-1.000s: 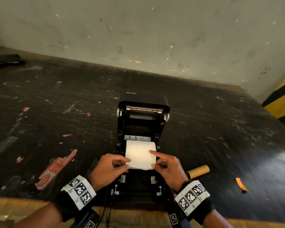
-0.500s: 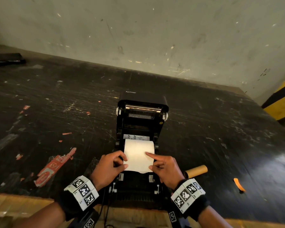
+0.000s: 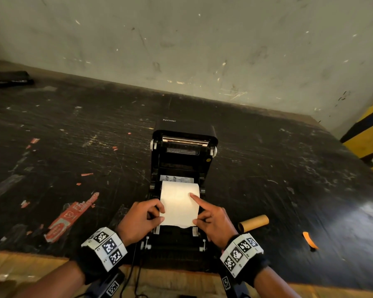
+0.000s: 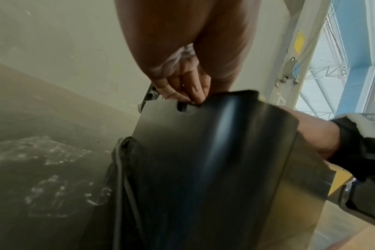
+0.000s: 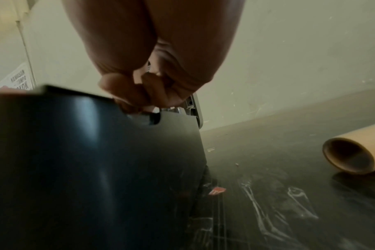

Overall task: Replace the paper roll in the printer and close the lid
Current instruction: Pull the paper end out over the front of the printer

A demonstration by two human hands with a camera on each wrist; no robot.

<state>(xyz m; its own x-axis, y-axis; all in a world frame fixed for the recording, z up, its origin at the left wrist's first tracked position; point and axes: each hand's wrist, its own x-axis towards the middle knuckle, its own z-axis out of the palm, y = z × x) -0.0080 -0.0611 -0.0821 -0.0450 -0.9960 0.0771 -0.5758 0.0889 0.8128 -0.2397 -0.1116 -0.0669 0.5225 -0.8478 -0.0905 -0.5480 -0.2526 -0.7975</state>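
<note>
**Paper strip held at both edges over the open printer**

The white paper strip (image 3: pixel 179 204) runs from the roll seated in the bay of the black printer (image 3: pixel 182 160) towards the person, and it lies directly between the two hands. The left hand (image 3: pixel 139 221) is at the strip's left edge, the right hand (image 3: pixel 213 222) at its right edge, both just in front of the roll and above the printer's front deck. The printer stands near the front edge of the dark, scratched table (image 3: pixel 73 130), its lid (image 3: pixel 184 131) raised upright at the back.

Counted: one printer, one paper roll with one strip drawn out, one empty cardboard core (image 3: pixel 253 222) lying on its side to the right of the printer, well apart from the right hand, and one small orange scrap (image 3: pixel 309 243) further right. A red torn label (image 3: pixel 71 216) lies left of the printer.

The left hand's fingers are curled, with thumb and fingertips pinching the left margin of the strip. The right hand pinches the lower right corner between thumb and curled fingers, while its index finger is stretched straight and rests flat on top of the paper near the roll. In both wrist views the curled fingers meet the top rim of the printer's dark casing; the paper itself is hidden there.
</note>
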